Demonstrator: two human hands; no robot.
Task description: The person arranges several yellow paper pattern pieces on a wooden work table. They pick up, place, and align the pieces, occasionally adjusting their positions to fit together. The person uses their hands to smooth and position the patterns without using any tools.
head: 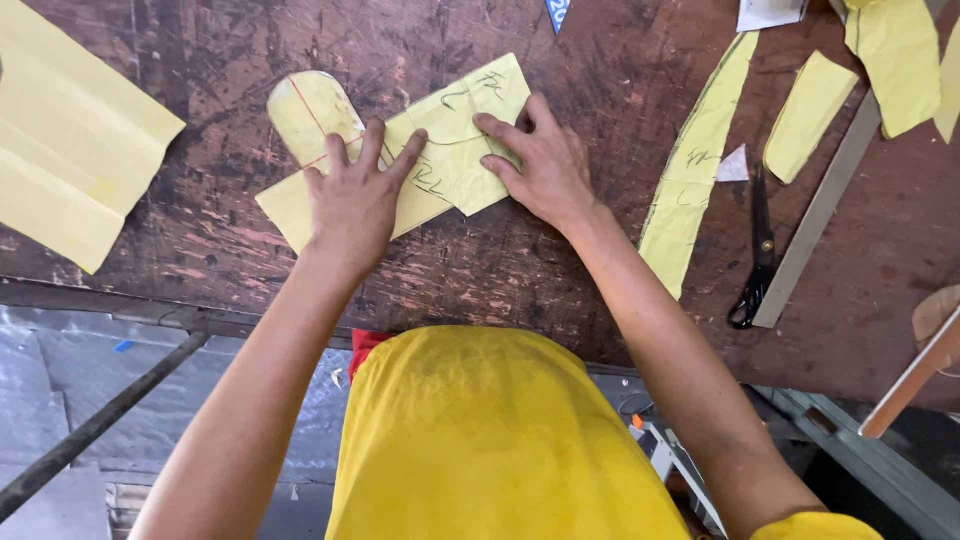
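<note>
Now both hands lie flat on a yellow paper pattern piece on the worn brown table, which serves as the landmark for all else. Spread wide over the pattern's lower left part, the left hand presses down beside a rounded yellow template with red lines that lies at the pattern's upper left. With fingers loosely splayed, the right hand presses the pattern's right edge, gripping nothing. To the right of the pattern lie a long yellow strip, black scissors and a metal ruler. Far left of it rests a large yellow sheet.
</note>
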